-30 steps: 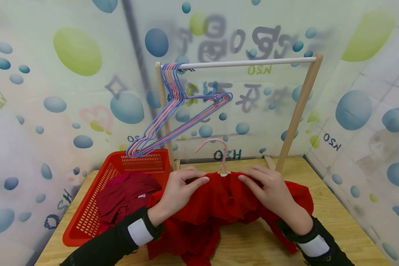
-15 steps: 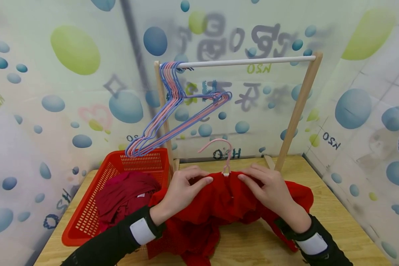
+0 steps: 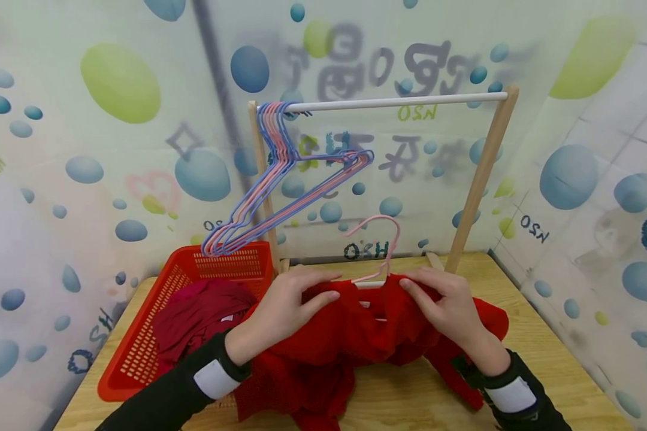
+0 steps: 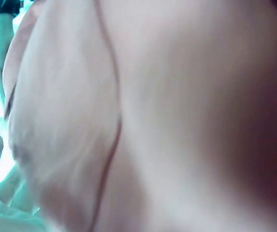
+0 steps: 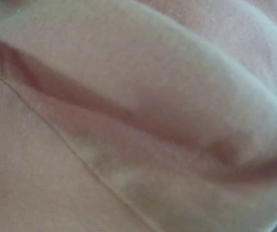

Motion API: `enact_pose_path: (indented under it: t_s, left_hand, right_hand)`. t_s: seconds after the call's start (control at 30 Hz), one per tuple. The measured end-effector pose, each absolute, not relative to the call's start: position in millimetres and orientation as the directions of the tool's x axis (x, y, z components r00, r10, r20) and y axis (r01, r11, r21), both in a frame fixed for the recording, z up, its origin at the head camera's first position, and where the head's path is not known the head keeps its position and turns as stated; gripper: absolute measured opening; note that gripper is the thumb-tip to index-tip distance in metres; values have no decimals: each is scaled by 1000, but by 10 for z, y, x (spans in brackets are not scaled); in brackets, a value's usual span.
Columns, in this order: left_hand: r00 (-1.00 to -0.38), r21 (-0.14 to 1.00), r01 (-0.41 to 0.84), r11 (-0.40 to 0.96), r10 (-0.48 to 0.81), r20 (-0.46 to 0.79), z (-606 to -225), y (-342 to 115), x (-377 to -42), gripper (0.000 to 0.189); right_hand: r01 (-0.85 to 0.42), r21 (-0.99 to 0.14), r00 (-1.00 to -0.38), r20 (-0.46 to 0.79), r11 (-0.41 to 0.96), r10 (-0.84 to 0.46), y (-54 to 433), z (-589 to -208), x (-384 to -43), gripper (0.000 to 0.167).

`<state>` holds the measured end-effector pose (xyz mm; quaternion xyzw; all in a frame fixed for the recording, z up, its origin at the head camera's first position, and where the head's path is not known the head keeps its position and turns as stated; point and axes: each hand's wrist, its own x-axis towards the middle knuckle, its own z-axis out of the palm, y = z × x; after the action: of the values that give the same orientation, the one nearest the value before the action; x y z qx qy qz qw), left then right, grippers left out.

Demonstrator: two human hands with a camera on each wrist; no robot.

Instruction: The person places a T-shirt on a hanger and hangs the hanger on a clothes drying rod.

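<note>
A red shirt (image 3: 329,335) with an open collar lies bunched over the front of the table. Inside it is a pink hanger (image 3: 395,236), its hook standing up out of the collar and the rest mostly hidden by cloth. My left hand (image 3: 288,308) pinches the shirt at its left shoulder, thumb in front and fingers behind. At the right side of the collar my right hand (image 3: 453,305) grips the cloth in the same way. Close, blurred folds of the shirt fill most of the left wrist view (image 4: 153,121) and the right wrist view (image 5: 129,121).
Behind the shirt stands a wooden rack with a white rail (image 3: 399,103). Several blue and pink hangers (image 3: 280,179) hang at its left end. A red basket (image 3: 126,353) with dark red clothes (image 3: 199,323) stands left on the wooden table (image 3: 539,371).
The hanger's hook has shifted right and risen a little, turning within the collar. The collar has opened wider, and my hands have drawn slightly apart while keeping hold of the shirt.
</note>
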<state>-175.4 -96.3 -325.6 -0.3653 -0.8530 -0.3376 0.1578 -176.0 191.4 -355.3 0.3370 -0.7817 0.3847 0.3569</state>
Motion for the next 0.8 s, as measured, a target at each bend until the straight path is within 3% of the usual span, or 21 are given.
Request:
enact_pose_path:
  t_s: [0.1, 0.23, 0.47, 0.63, 0.8]
  left_hand:
    - [-710, 458, 701, 546, 474, 521, -3257, -1130, -1699, 41]
    - [-795, 462, 591, 661, 379, 474, -3283, -1394, -1607, 52]
    - [-945, 532, 328, 781, 261, 200, -3360, -1736, -1504, 58]
    - [-967, 529, 247, 812, 238, 86, -3342, -1812, -1466, 41]
    - [-950, 540, 311, 782, 254, 180, -3312, -1792, -1487, 23]
  right_hand:
    - [-797, -363, -523, 814, 483, -252, 1947, -3573, -1768, 26]
    - [-777, -383, -551, 797, 500, -246, 1995, -3575, -1764, 27]
    - [-740, -408, -589, 776, 535, -224, 2119, -3566, -1734, 27]
    - [-739, -398, -583, 782, 543, -220, 2203, -3586, -1733, 27]
    - [-763, -364, -539, 815, 535, -213, 2259, -3583, -1742, 27]
